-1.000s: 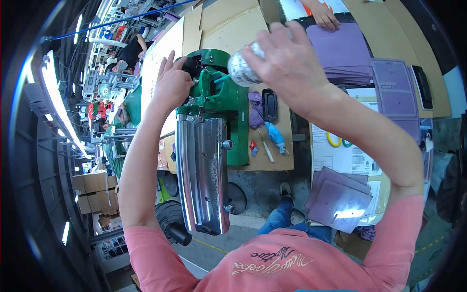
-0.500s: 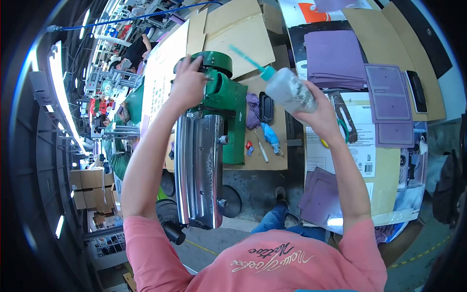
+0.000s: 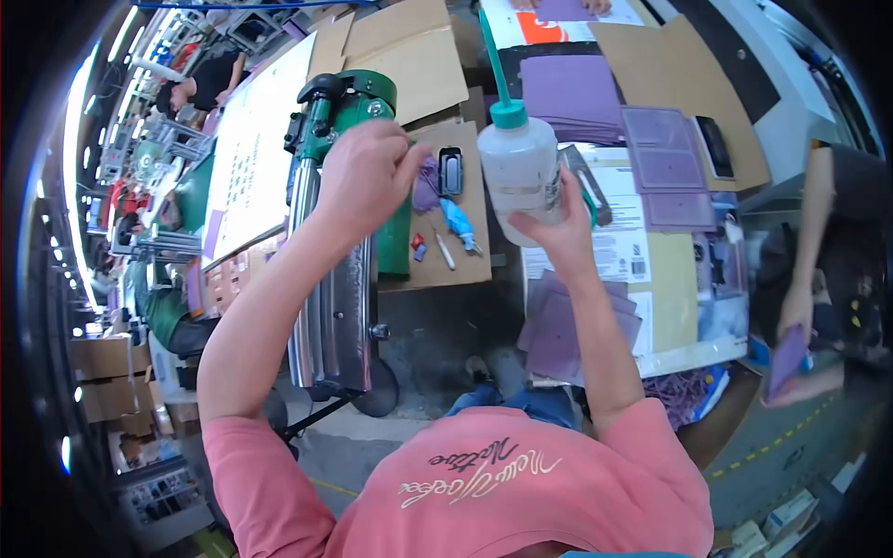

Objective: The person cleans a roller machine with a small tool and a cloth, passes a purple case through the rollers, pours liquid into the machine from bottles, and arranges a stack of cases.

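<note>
A translucent squeeze bottle (image 3: 521,172) with a teal cap and long thin spout is held nearly upright in my right hand (image 3: 563,223), its fingers and thumb around the lower part. Some liquid shows inside. My left hand (image 3: 363,177) hovers in front of the green machine (image 3: 395,232). Its fingers look bent and are partly smeared, so whether they pinch anything is unclear. Below that hand runs the machine's long shiny metal roller section (image 3: 321,325), partly covered by my forearm.
On the cardboard lie a black case (image 3: 450,172), a blue cloth-like bundle (image 3: 458,223) and a white pen-like tool (image 3: 445,251). Purple sheets (image 3: 572,93) and a phone (image 3: 714,147) are on the right table. A co-worker's hand (image 3: 795,312) is near a purple piece at far right.
The bottle has gone from tilted to nearly upright in my right hand. My left hand has come off the machine's top toward me and the right. The view has shifted; a co-worker's arms appear at right.
</note>
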